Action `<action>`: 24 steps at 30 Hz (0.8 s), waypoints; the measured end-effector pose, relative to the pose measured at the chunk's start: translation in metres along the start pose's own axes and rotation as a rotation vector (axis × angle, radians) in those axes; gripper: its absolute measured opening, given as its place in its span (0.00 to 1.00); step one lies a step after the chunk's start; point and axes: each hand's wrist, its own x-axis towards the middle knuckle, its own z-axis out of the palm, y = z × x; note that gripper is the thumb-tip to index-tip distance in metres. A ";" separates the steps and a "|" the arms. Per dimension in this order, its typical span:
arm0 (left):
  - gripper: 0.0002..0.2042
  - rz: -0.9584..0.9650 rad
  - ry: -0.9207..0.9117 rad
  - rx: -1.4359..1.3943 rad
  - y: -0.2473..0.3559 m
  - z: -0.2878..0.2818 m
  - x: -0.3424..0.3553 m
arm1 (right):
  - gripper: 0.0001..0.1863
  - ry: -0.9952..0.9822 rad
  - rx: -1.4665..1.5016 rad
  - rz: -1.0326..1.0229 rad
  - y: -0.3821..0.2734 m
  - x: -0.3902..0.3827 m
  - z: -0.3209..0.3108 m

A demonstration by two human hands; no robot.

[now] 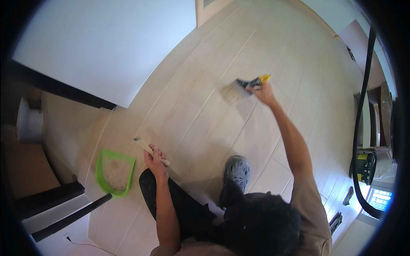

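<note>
My right hand [264, 94] reaches far out over the floor, its fingers closed round a black hand brush [245, 85] with a yellow end. The brush's pale bristles lie against the tiles and look blurred. Closer in, my left hand [155, 162] is wrapped round a light wooden-handled tool [144, 146]. Its grey tip points up and to the left, but whether it is a scraper or a flat brush I cannot tell. Just left of that hand, a bright green dustpan [100, 173] rests on the floor with pale dust and debris in it.
A white panel [106, 47] with a dark lower edge stands at the upper left. A grey clog [237, 171] is on my foot below the brush. Black and yellow containers [365, 167] stand at the right, near a hanging black cable [362, 106]. A brown board [30, 170] lies far left.
</note>
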 end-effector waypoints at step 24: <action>0.04 -0.111 0.028 -0.002 -0.017 0.005 0.018 | 0.21 -0.046 -0.167 0.030 0.008 0.073 -0.120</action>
